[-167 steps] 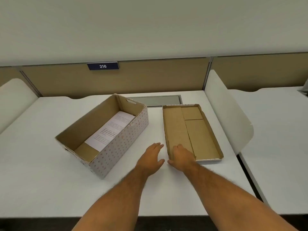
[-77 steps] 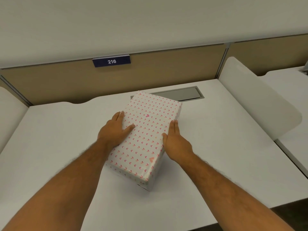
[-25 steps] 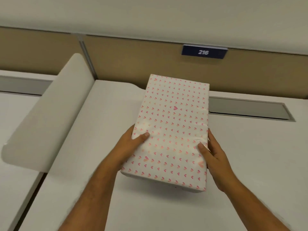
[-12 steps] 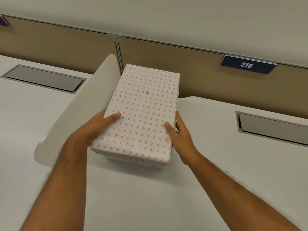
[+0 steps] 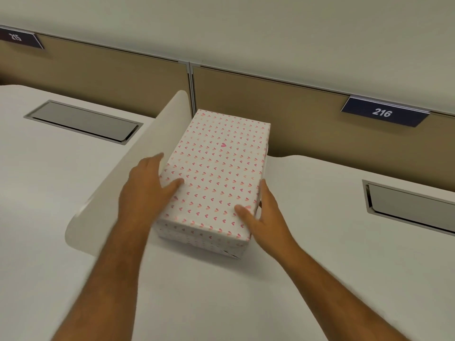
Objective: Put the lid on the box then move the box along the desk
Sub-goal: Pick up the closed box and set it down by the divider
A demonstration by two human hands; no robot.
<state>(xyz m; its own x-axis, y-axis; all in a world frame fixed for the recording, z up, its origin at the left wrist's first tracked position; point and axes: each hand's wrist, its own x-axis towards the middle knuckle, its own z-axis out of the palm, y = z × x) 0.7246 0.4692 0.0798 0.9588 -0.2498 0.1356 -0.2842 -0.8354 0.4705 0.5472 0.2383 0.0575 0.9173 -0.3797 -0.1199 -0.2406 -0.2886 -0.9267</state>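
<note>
On the white desk (image 5: 307, 279) in front of me, close against the curved white divider (image 5: 128, 193) that separates my desk from the next one to the left, sits a rectangular cardboard box (image 5: 204, 242) with its lid (image 5: 216, 173) fitted on top. The lid is white and covered in rows of small pink hearts, with one darker heart near the middle. The same print shows on the narrow strip of box wall visible below the lid at the near end, where a small dark tear or gap marks the lower right corner. The lid sits level and covers the box fully.

The box's long axis runs away from me, leaning slightly to the right as it goes. One short end faces me, and the far short end points toward the tan partition (image 5: 283, 114) at the back of the desk, where it is near or touching; I cannot tell which.

My left hand (image 5: 145, 193) presses against the box's left long side, thumb lying on the lid top, fingers reaching down between box and divider. My right hand (image 5: 263, 217) grips the right long side near the front corner, thumb on the lid. The hands are apart, clamped on the box from both sides.

A navy sign reading 216 (image 5: 384, 114) hangs on the partition to the right, and one reading 215 (image 5: 19, 39) to the far left. A grey cable hatch (image 5: 413, 207) is set into my desk at right.
</note>
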